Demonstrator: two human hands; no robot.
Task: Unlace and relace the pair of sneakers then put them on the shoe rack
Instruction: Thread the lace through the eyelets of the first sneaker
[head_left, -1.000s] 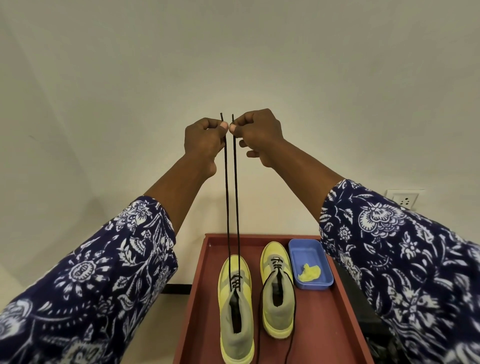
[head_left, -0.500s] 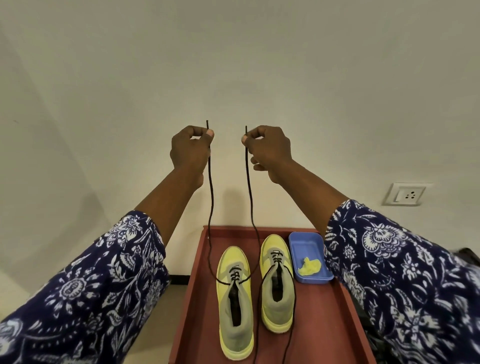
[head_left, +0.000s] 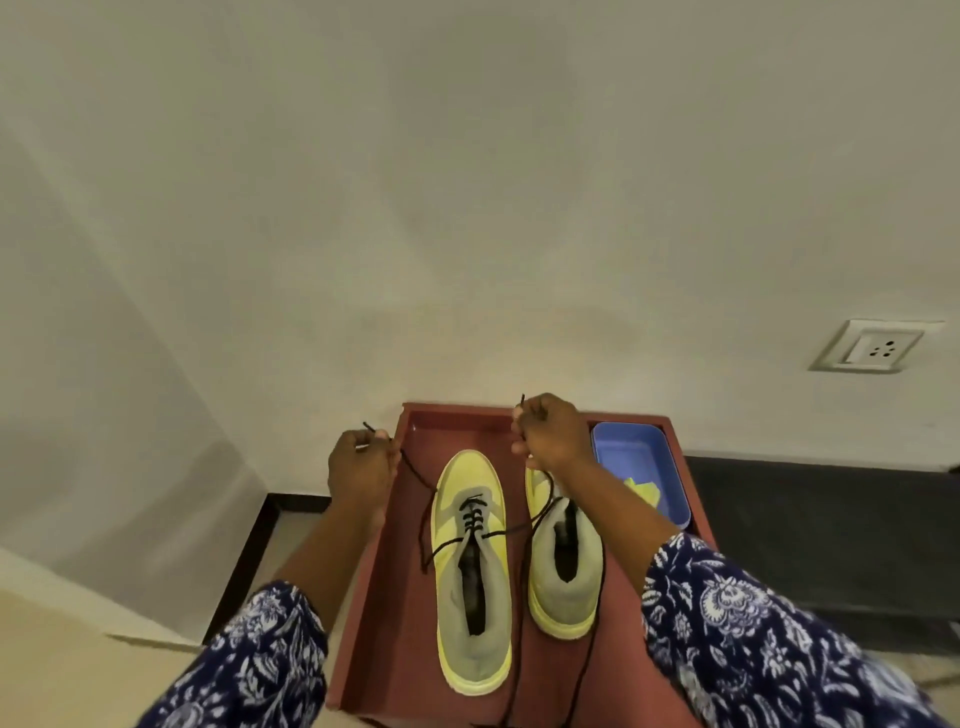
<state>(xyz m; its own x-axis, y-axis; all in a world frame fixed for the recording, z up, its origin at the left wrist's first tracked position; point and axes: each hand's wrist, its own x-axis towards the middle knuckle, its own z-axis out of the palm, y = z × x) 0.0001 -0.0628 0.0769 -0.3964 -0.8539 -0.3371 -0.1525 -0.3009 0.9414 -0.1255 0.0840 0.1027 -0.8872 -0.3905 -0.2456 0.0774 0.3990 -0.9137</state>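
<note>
Two yellow and grey sneakers stand side by side, toes away from me, on a red-brown tray-like surface (head_left: 405, 613). The left sneaker (head_left: 471, 582) has a black lace (head_left: 470, 517) threaded through its front eyelets only. My left hand (head_left: 361, 465) pinches one end of that lace beyond the tray's left edge. My right hand (head_left: 545, 434) pinches the other end above the toe of the right sneaker (head_left: 563, 571), which my right forearm partly hides. The right sneaker's own black lace hangs loose down toward me.
A blue plastic tray (head_left: 649, 457) with a yellow cloth (head_left: 644, 491) sits at the surface's far right corner. A pale wall rises just behind, with a wall socket (head_left: 875, 348) at right. A dark skirting strip runs along the floor on both sides.
Both hands have come down from high in front of the wall to just above the tray, spreading apart. The lace, taut and vertical before, now runs slack and sideways from the left sneaker.
</note>
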